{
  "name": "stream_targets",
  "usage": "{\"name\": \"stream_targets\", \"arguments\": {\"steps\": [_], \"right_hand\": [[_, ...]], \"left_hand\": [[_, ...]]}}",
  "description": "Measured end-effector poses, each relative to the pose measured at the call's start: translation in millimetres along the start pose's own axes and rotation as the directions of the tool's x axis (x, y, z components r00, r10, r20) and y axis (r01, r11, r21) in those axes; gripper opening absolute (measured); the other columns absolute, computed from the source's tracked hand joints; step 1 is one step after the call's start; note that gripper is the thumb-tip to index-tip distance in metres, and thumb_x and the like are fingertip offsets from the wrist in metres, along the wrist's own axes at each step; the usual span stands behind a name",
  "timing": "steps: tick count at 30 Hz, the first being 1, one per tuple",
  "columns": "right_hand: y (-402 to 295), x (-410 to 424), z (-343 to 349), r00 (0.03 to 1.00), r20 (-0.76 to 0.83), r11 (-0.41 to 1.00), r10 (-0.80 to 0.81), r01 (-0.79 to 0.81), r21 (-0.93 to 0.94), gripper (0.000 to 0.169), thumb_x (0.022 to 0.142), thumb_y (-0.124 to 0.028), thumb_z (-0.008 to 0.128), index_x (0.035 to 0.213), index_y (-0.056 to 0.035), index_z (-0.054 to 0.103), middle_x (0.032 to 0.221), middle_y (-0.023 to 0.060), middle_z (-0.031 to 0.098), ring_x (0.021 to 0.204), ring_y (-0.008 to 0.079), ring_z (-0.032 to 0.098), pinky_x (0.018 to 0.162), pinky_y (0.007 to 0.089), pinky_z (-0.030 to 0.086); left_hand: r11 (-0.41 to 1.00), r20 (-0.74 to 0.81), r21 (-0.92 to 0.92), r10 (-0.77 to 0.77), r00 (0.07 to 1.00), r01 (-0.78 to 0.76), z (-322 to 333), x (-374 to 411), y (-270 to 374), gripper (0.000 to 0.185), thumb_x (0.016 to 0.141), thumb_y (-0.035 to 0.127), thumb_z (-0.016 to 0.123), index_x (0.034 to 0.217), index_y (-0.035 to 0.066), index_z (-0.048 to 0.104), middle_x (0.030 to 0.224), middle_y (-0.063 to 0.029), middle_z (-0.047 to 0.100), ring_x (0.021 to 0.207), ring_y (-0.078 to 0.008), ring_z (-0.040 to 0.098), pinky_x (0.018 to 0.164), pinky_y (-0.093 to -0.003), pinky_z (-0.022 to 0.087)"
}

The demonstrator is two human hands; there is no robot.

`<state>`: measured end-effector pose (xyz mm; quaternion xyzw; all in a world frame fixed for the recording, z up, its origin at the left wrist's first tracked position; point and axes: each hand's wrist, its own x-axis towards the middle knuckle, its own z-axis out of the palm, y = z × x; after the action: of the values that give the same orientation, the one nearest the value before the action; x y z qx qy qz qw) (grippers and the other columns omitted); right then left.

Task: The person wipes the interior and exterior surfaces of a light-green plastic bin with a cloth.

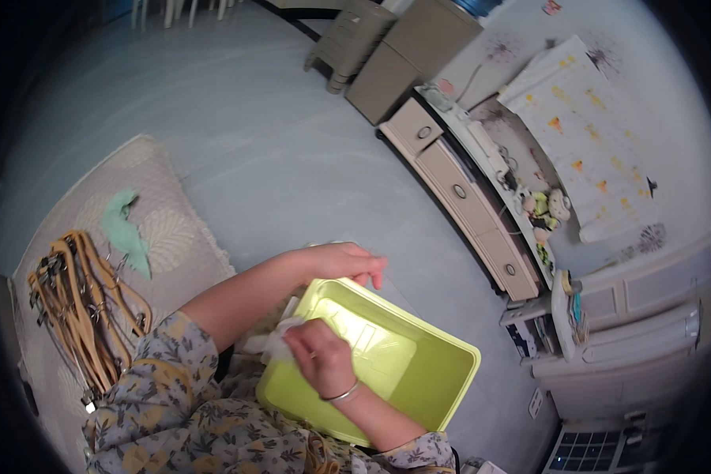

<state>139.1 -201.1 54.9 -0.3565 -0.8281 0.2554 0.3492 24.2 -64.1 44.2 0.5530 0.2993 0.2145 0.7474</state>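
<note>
A lime-green plastic bin (423, 361) is tilted in front of me, its mouth facing up and its inside bare. My right hand (326, 358), with a silver bracelet at the wrist, pinches a thin white wipe or cloth (278, 340) over the bin's near left rim. Along the upper rim lies my left hand (349, 263), its wrist bent and fingers partly curled, somewhat blurred. I see nothing between those fingers. Whether that hand presses on the bin's outer wall cannot be made out.
On the patterned sofa cover (172, 237) to my left lie several wooden clip hangers (83, 308) and a mint-green cloth (127, 234). A low drawer cabinet (456, 195) with soft toys (545, 210) stands against the right wall. Stacked plastic stools (352, 35) are farther back.
</note>
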Motion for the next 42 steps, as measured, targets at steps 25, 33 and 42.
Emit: {"name": "stream_targets", "arguments": {"steps": [25, 33, 42], "right_hand": [[18.6, 16.6, -76.6, 0.965, -0.183, 0.756, -0.188, 0.023, -0.654, 0.025, 0.070, -0.005, 0.063, 0.094, -0.0017, 0.067, 0.071, 0.0049, 0.051, 0.057, 0.0192, 0.054, 0.048, 0.0309, 0.044], [49.0, -10.7, -117.2, 0.975, -0.192, 0.713, -0.111, -0.056, -0.699, 0.017, 0.073, -0.006, 0.062, 0.089, -0.0018, 0.065, 0.072, 0.0068, 0.052, 0.060, 0.0208, 0.057, 0.050, 0.0323, 0.047], [117.8, -46.6, -179.9, 0.929, -0.332, 0.658, 0.164, -0.354, -0.665, 0.009, 0.075, -0.004, 0.069, 0.083, -0.0076, 0.068, 0.076, 0.0083, 0.059, 0.062, 0.0284, 0.060, 0.054, 0.0372, 0.048]], "left_hand": [[0.975, 0.165, 0.051, 0.204, 0.965, -0.214, -8.6, -9.9, -9.3, 0.068, 0.070, 0.054, 0.078, 0.106, -0.002, 0.067, 0.097, -0.0016, 0.065, 0.090, -0.0090, 0.058, 0.081, -0.0242, 0.047], [0.984, 0.140, 0.151, 0.075, 0.987, -0.097, 0.9, -16.7, 9.8, 0.051, 0.067, 0.019, 0.084, 0.111, 0.001, 0.067, 0.087, 0.0048, 0.064, 0.079, -0.0036, 0.055, 0.073, -0.0210, 0.045], [0.957, 0.051, 0.288, 0.018, 0.999, -0.032, -3.0, -16.7, 14.7, 0.042, 0.071, 0.004, 0.072, 0.113, 0.008, 0.069, 0.065, 0.0107, 0.049, 0.062, -0.0017, 0.040, 0.061, -0.0189, 0.036]]}}
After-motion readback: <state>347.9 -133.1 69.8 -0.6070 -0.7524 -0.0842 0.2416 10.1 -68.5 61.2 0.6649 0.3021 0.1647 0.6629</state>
